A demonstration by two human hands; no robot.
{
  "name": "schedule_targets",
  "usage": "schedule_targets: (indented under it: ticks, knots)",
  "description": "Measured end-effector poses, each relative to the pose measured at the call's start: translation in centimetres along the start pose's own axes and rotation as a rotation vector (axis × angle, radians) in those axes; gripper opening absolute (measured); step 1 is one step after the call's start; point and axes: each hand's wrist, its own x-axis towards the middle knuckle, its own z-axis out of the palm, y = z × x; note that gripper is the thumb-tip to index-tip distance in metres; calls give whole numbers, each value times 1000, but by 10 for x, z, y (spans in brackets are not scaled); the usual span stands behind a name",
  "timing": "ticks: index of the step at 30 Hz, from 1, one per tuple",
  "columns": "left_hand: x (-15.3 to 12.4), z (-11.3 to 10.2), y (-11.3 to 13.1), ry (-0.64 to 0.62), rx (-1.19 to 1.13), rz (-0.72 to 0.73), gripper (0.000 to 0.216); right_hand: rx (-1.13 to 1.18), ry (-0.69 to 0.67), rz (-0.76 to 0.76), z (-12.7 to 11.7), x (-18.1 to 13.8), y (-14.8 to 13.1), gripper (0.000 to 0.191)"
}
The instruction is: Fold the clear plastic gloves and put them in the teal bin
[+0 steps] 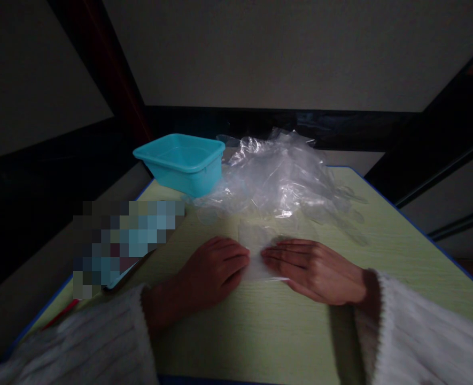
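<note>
A folded clear plastic glove (256, 267) lies flat on the table between my hands. My left hand (218, 267) is closed at its left edge, with bent fingers and the thumb tucked low. Across its right side rests my right hand (310, 267), palm down, the fingers stretched out and lying flat on the plastic. Just beyond is a loose, shiny heap of clear disposable plastic gloves (280, 171), with finger-shaped ends spread out at its right.
A turquoise plastic basin (206, 179) stands at the back left, against the heap. On the left lies a blurred-out flat item (140, 235), with a red thin object (62, 313) near it. The pale green table (400, 256) has a blue edge; walls rise behind.
</note>
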Motion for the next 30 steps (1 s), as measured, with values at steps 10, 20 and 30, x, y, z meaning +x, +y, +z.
schedule_targets:
  ticks: [10,20,30]
  knots:
    - [-2,1,2,39,-170,-129,25,227,19,117,-3,1,-2,41]
    - [9,-4,8,-43,-361,-554,27,646,112,592,-5,9,-6,38]
    - [12,3,4,89,-659,-758,12,740,213,828,14,18,3,35]
